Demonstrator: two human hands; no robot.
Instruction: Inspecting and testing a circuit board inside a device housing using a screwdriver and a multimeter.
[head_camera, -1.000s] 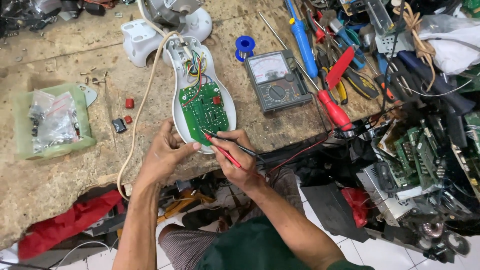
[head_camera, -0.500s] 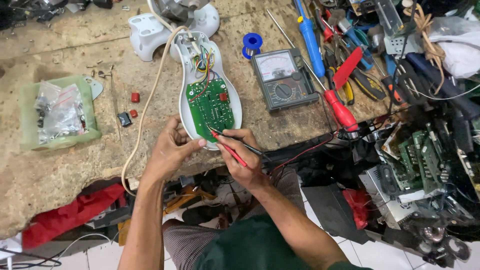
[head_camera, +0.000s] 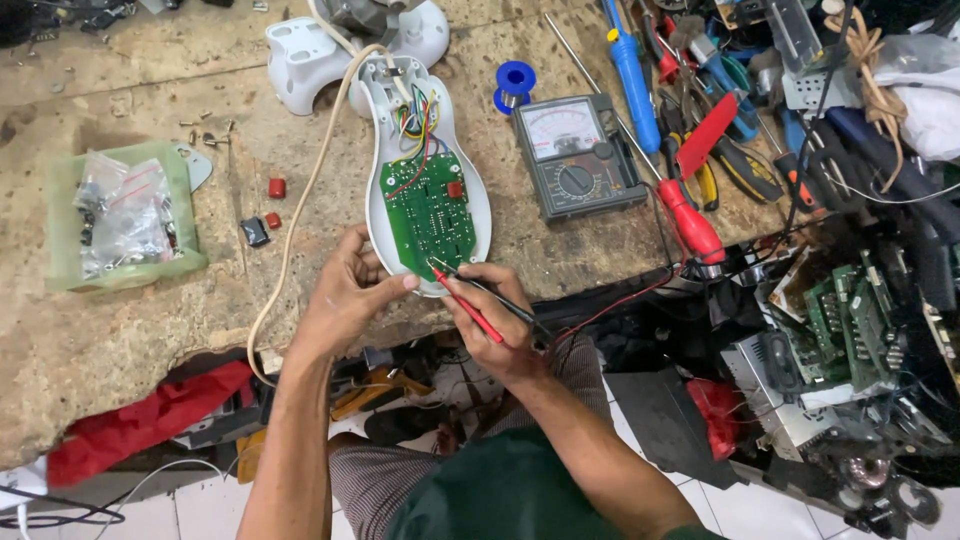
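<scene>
Since the earlier frames little has moved: both hands stay at the near end of the board, probes still down on it; only the view shifted a bit.

Workbench (head_camera: 120, 330), worn chipboard, spreads out on all sides of the grip. White oval housing (head_camera: 377, 215) w/ green circuit board (head_camera: 428, 215) inside lies just beyond the fingertips, narrow end pointing away; its near rim is at the bench edge. Cream cable (head_camera: 300, 215) runs from the housing's far end, down past the left wrist & off the edge.

Left hand (head_camera: 345, 295) cups the housing's near-left rim, thumb touching it, fingers half curled, steadying not clenched. Right hand (head_camera: 495, 320) pinches 2 probes pen-style: red probe (head_camera: 468, 306) & black probe (head_camera: 500, 297), tips together on the board's near edge, just beside the left thumb.

Analog multimeter (head_camera: 578, 155) sits beyond & right of the right hand, near but apart. Red-handled screwdriver (head_camera: 690, 222) further right, in a heap of tools. Blue solder spool (head_camera: 515, 85) beyond the meter. Green tray (head_camera: 120, 215) of bagged parts well left of the left hand; small red caps (head_camera: 277, 188) btw tray & cable.
</scene>
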